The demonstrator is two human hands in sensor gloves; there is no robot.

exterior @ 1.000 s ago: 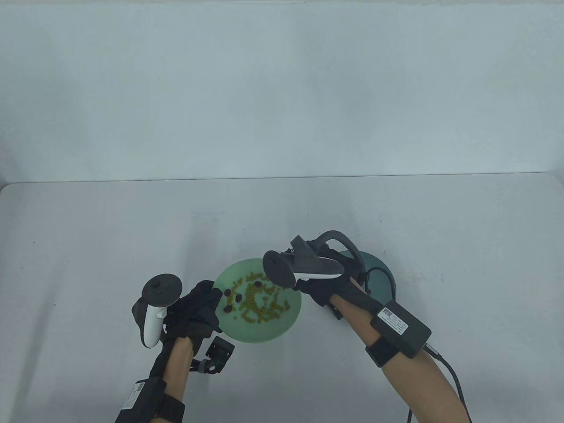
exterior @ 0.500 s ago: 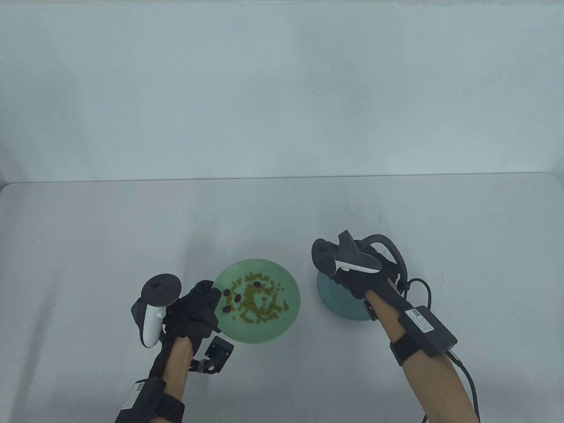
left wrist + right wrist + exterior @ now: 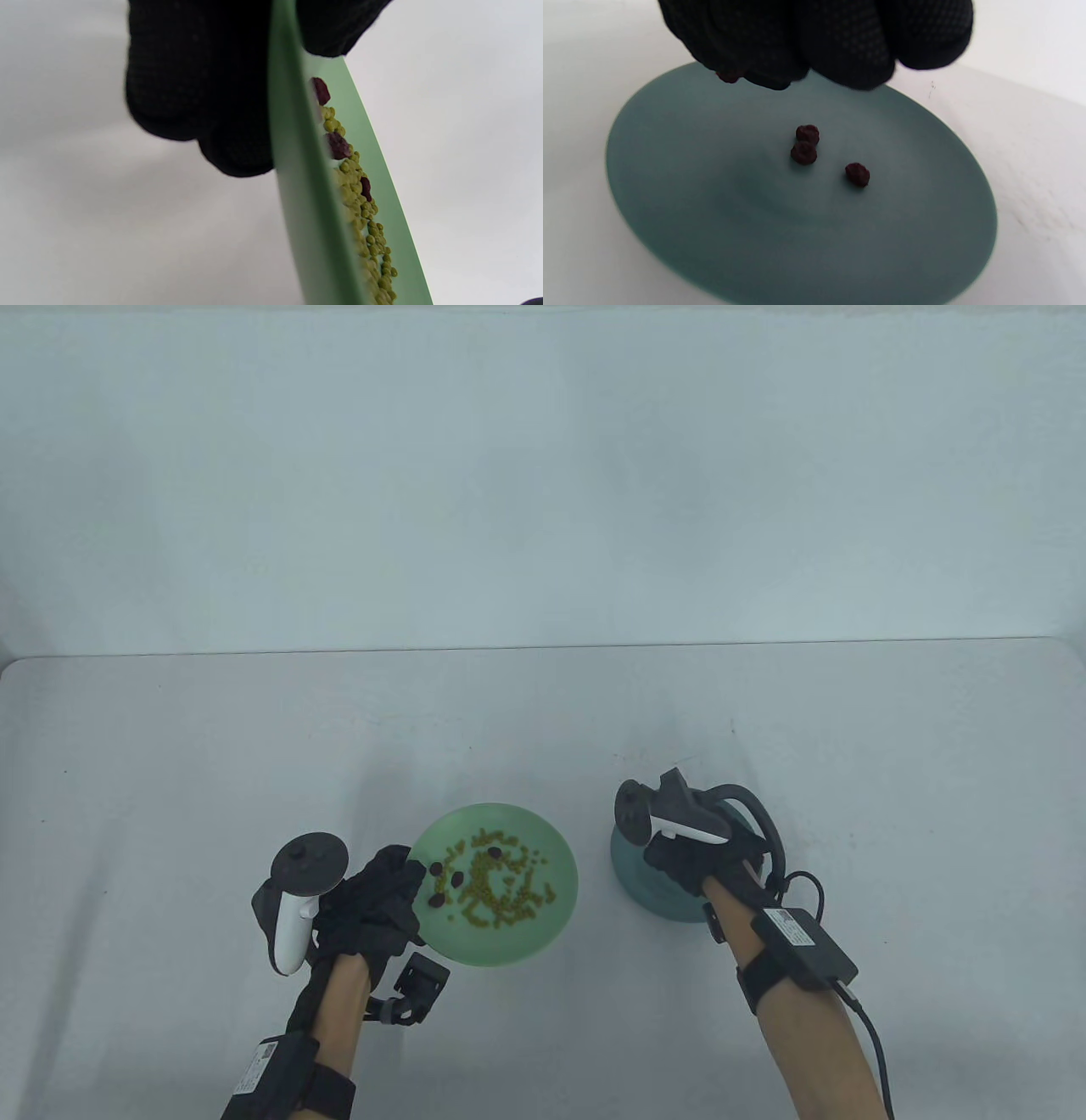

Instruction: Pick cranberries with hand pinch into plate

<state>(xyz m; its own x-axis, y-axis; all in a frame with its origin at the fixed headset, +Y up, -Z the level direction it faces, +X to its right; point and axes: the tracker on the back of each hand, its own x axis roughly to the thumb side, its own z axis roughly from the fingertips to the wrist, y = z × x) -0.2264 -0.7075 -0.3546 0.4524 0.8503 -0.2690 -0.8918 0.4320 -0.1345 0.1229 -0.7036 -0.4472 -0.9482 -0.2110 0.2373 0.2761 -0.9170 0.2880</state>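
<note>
Fingers (image 3: 780, 55) of right hand (image 3: 691, 861) pinch a cranberry (image 3: 728, 77) over teal plate (image 3: 712, 237) — left hand (image 3: 377, 899) grips green plate (image 3: 509, 937).

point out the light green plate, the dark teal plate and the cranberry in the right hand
light green plate (image 3: 509, 937), table view, bare near rim
dark teal plate (image 3: 755, 237), right wrist view, bare surface
pinched dark red cranberry (image 3: 728, 77), right wrist view, visible underside

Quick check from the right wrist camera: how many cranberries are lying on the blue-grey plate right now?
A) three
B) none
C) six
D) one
A: the right wrist view shows three cranberries lying near the middle of the blue-grey plate, two touching and one apart, while the right hand above pinches another cranberry at its fingertips, not yet on the plate.
</note>
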